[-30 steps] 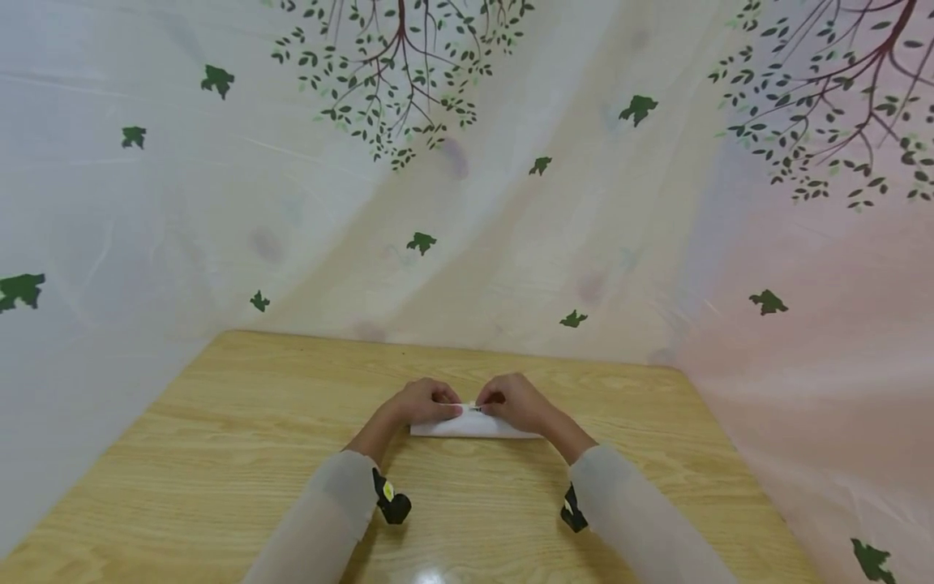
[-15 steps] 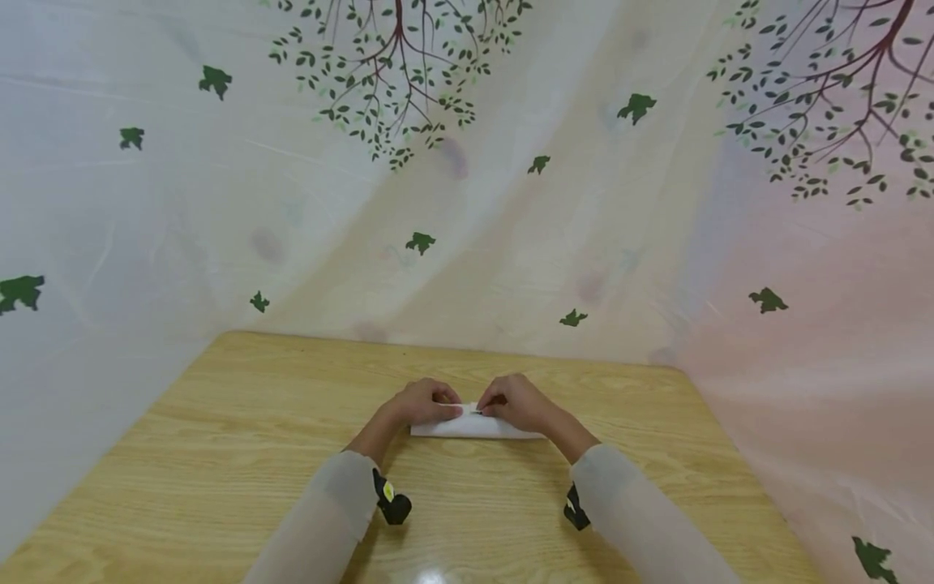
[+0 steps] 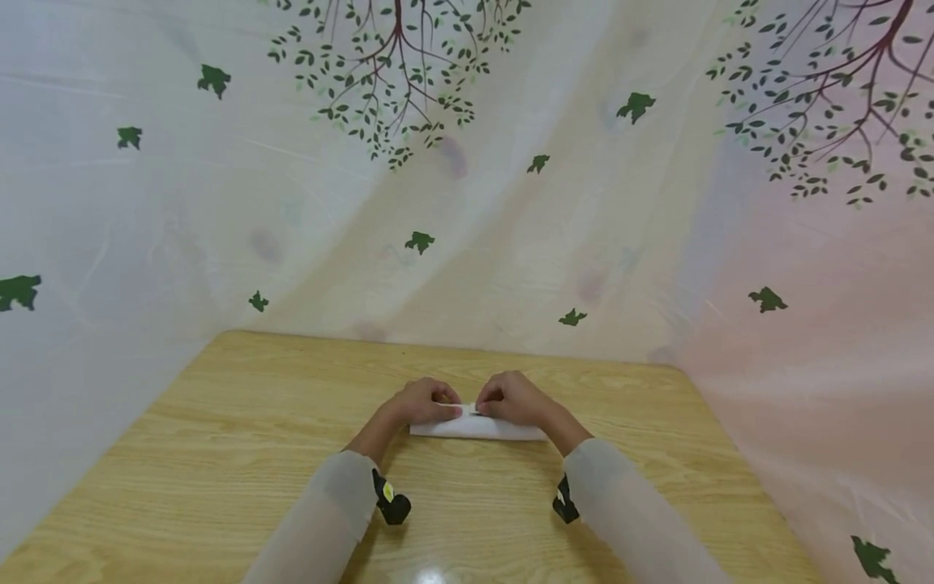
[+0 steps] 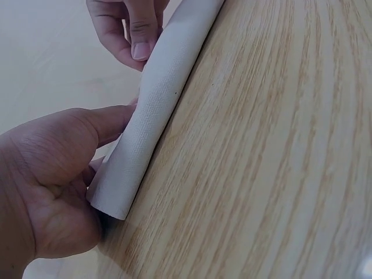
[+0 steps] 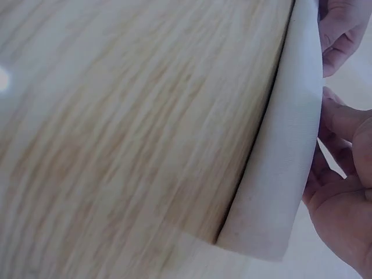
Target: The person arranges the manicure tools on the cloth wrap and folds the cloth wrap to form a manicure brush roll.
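Note:
A long white strip-like case (image 3: 477, 428) with a fine woven texture lies crosswise on the wooden table (image 3: 467, 487). My left hand (image 3: 423, 402) grips its left part, thumb along the top edge and fingers behind. On the other side of the middle, my right hand (image 3: 518, 402) pinches at the same edge with thumb and forefinger. A small pale piece with a dark line shows between the two hands' fingertips. The left wrist view shows the case's rounded near face (image 4: 157, 96); what lies behind that edge is hidden there.
Black wrist devices (image 3: 394, 504) hang below both pale sleeves (image 3: 321, 511). A pale curtain (image 3: 467, 203) printed with branches and green leaves hangs along the table's back edge and both sides.
My right hand has risen very slightly, and its sleeve has shifted a little to the left. The left hand and the case stay in place.

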`<state>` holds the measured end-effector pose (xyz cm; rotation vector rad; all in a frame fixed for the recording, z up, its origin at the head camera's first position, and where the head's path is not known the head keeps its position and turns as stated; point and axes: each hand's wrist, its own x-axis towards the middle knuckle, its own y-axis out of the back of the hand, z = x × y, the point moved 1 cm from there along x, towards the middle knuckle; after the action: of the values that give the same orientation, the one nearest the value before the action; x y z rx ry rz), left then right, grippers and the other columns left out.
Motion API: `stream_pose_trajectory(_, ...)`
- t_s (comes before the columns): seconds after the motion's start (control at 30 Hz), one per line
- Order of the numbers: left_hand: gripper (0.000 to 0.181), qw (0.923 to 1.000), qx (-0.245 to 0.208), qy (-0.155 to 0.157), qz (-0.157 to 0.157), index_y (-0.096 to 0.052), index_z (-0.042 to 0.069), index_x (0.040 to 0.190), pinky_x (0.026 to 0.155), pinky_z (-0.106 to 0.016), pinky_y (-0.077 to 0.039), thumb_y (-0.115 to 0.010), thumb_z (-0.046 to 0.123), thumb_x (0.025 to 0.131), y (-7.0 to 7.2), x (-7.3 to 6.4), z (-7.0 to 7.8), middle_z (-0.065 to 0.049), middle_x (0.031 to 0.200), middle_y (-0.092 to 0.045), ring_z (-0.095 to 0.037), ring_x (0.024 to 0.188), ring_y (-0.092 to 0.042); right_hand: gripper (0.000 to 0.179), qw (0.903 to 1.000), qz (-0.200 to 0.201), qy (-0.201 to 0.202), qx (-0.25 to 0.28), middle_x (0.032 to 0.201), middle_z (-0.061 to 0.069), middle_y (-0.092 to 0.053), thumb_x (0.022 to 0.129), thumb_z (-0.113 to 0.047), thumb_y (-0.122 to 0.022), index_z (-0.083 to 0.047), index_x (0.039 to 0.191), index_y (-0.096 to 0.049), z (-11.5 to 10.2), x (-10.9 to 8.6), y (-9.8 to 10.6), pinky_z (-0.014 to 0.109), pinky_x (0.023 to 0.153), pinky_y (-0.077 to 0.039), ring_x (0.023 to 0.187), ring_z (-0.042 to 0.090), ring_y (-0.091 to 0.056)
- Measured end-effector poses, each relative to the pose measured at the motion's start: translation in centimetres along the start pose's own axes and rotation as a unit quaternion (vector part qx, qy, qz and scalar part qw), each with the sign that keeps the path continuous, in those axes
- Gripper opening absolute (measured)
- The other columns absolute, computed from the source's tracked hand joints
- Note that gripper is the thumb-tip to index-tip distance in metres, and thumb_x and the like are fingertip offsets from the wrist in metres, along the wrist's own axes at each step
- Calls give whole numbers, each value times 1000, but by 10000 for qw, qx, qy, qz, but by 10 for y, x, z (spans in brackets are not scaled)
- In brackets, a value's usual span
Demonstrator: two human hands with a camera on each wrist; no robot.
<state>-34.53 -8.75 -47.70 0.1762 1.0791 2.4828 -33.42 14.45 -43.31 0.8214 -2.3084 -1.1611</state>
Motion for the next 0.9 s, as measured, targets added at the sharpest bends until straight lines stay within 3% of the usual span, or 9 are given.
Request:
stream_pose_trajectory(0.23,18,10000,71,53,10,-75,25,107,89,-45,-47,-73,38,94,-1,1,-2,1,107,-70,-21,101,-59,7,9945,-245,-940,398,85,-4,-75,92,-11,-77,-12,87,-81,0,12,2,27,73,-52,78,9,-63)
stream_pose_trajectory(0.5,23,9998,192,81,-5,-75,22,110,92,-49,-44,-72,39,95,2,-5,6,0,111,-70,-25,106,-56,6,9867,-544,-1442,509,82,-5,-74,90,-11,-79,-12,85,-81,2,19,6,27,74,-50,77,10,-60)
stream_pose_trajectory(0.7,21,9998,209,58,50,-75,23,108,94,-53,-43,-73,39,94,3,-9,10,1,111,-71,-27,108,-56,9,9765,-822,-1787,878,84,-2,-68,87,-10,-82,-7,91,-75,5,24,9,26,76,-48,79,12,-57)
stream_pose_trajectory(0.9,23,9997,246,42,33,-75,21,110,94,-52,-43,-72,38,94,3,-6,6,0,113,-71,-27,110,-57,15,9666,-910,-2259,799,95,-2,-71,86,-17,-84,-10,97,-76,6,28,10,34,91,-49,90,14,-61)
